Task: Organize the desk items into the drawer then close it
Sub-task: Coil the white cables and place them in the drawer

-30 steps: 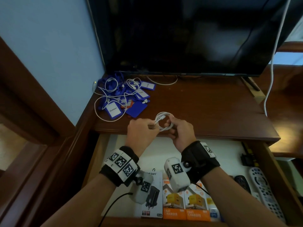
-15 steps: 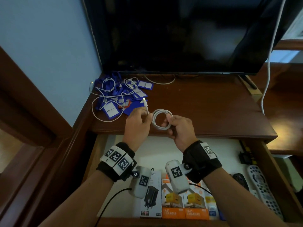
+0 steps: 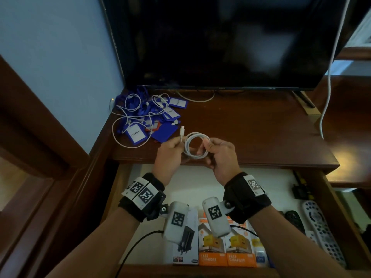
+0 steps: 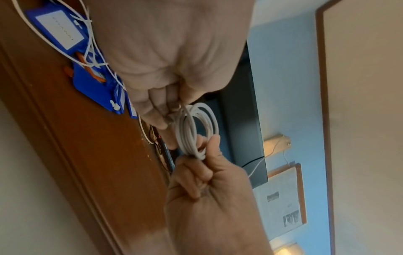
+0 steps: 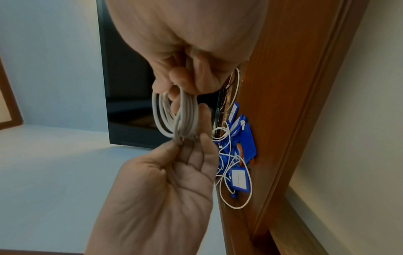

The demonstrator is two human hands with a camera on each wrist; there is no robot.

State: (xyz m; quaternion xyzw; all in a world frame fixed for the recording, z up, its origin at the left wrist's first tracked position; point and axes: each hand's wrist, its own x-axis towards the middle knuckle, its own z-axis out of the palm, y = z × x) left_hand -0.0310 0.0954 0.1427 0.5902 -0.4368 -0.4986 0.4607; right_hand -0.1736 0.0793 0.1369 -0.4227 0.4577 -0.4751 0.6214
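Near the middle of the head view, two hands hold a white cable (image 3: 196,145) wound into a small ring. The left hand (image 3: 169,152) pinches the loose end of it, and the white plug (image 3: 181,133) sticks up past the fingers. The right hand (image 3: 220,155) has its fingers curled round the other side of the ring. In the left wrist view the ring (image 4: 196,129) sits between both hands, with fingertips (image 4: 214,139) of the right hand (image 4: 209,189) pressed on the loops. In the right wrist view the same ring (image 5: 174,117) hangs from the right hand (image 5: 185,51), and the left hand (image 5: 165,186) pinches it from below.

The hands float just above the front edge of the brown bench (image 3: 251,127). At the upper left of the bench lies a heap of blue tags (image 3: 152,117) mixed up with more loose white cables (image 3: 128,117). Behind it all stands a big black screen (image 3: 220,41).

Below the bench, in the lower part of the frame, the drawer (image 3: 341,217) is pulled out. Inside it, at the bottom, stand orange charger boxes (image 3: 226,249) beside a white box (image 3: 186,247). At the lower right lie a grey remote (image 3: 323,231) and a black remote (image 3: 294,219).
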